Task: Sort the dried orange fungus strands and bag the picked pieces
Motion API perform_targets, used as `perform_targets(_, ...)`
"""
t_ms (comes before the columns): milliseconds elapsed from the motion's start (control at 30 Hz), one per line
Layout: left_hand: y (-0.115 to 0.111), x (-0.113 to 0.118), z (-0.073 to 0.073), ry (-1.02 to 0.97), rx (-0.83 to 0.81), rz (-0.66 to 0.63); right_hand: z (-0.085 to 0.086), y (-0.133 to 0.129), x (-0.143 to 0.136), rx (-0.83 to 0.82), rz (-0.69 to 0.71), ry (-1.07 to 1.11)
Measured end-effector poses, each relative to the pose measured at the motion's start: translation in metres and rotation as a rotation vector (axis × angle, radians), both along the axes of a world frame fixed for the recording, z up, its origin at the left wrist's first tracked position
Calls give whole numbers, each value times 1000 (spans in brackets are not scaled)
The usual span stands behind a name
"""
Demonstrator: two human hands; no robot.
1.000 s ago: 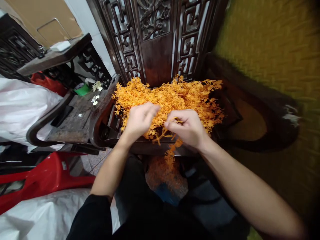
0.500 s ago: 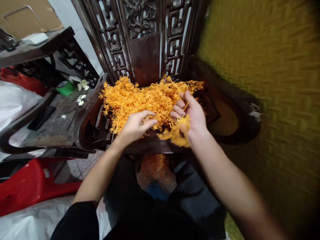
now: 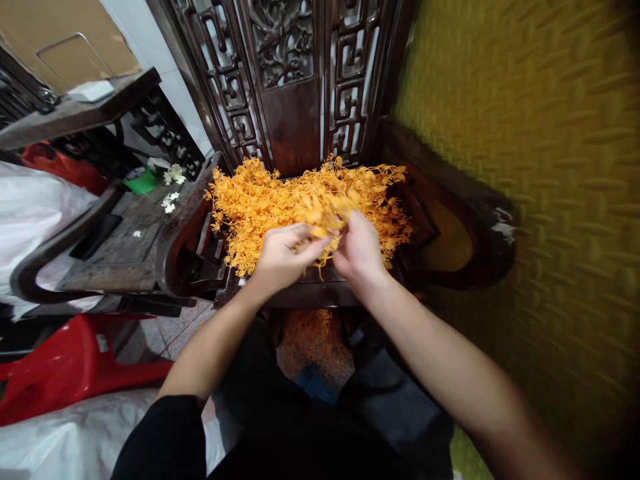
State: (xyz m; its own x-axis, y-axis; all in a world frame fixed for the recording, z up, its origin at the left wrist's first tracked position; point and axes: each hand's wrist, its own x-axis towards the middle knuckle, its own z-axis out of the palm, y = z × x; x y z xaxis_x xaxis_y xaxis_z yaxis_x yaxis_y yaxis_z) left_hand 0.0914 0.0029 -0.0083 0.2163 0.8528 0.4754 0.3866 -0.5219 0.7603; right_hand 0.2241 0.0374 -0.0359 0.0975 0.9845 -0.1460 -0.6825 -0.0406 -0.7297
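A heap of orange plastic sprigs lies on the seat of a dark carved wooden chair. My left hand and my right hand meet at the heap's front edge, both pinching one orange sprig between their fingertips. Below the seat edge, between my knees, a second mass of orange sprigs sits in a blue-bottomed container.
A low dark side table at the left carries small white flowers and a green object. A red plastic stool lies on its side at lower left beside white sheeting. A yellow-green woven surface fills the right.
My right hand, raised with a clump of sprigs half a second ago, has come back down and left to meet my left hand on a sprig at the heap's front.
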Motion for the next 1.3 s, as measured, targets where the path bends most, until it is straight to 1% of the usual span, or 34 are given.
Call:
perform_targets(33,1,-4,3,-137,-106,59,2,-2,0,-2,45,-38)
perform_targets(100,4,-12,10,-424,-275,136,6,-6,4,-3,189,-171)
perform_targets(167,7,-21,15,-619,-362,155,10,-9,12,49,331,-452)
perform_targets(200,7,-25,17,-666,-388,152,11,-9,17,100,363,-636)
perform_targets(233,8,-29,17,-686,-407,146,11,-9,23,155,347,-820)
perform_targets(267,8,-32,17,-691,-422,140,10,-8,29,208,282,-980)
perform_targets(300,7,-35,17,-685,-436,135,10,-7,34,254,168,-1099)
perform_targets(367,6,-39,13,-660,-461,126,11,-6,43,346,-132,-1194)
perform_targets(400,5,-40,11,-645,-475,121,12,-7,45,401,-267,-1195)
perform_targets(433,4,-40,9,-629,-489,117,15,-9,45,465,-364,-1178)
perform_targets(467,4,-40,7,-615,-502,111,17,-13,43,534,-408,-1153)
perform_targets(500,4,-40,6,-603,-513,103,20,-17,39,605,-392,-1126)
perform_targets(533,3,-40,5,-592,-521,95,22,-21,34,671,-319,-1103)
perform_targets(600,3,-38,3,-568,-526,76,23,-28,21,737,-95,-1050)
perform_targets(633,4,-37,2,-555,-520,72,22,-30,15,728,11,-1005)
perform_targets(700,5,-36,0,-503,-477,99,18,-30,7,639,158,-854)
perform_targets(767,6,-35,-2,-422,-395,173,14,-28,3,528,248,-657)
perform_targets(833,7,-34,-3,-338,-308,240,13,-25,3,458,304,-512)
perform_targets(900,7,-32,-4,-286,-243,255,13,-24,2,447,320,-447)
perform_targets(1000,6,-27,-4,-216,-151,246,13,-25,0,477,321,-431)
perform_targets(1100,0,-22,-1,-108,-28,314,12,-25,-4,464,311,-439)
perform_targets(1167,-4,-20,1,-44,26,357,10,-25,-5,437,278,-445)
perform_targets(1233,-7,-19,4,-19,18,356,10,-25,-5,417,234,-458)
perform_targets(1300,-8,-18,4,-62,-48,314,11,-25,-3,418,204,-474)
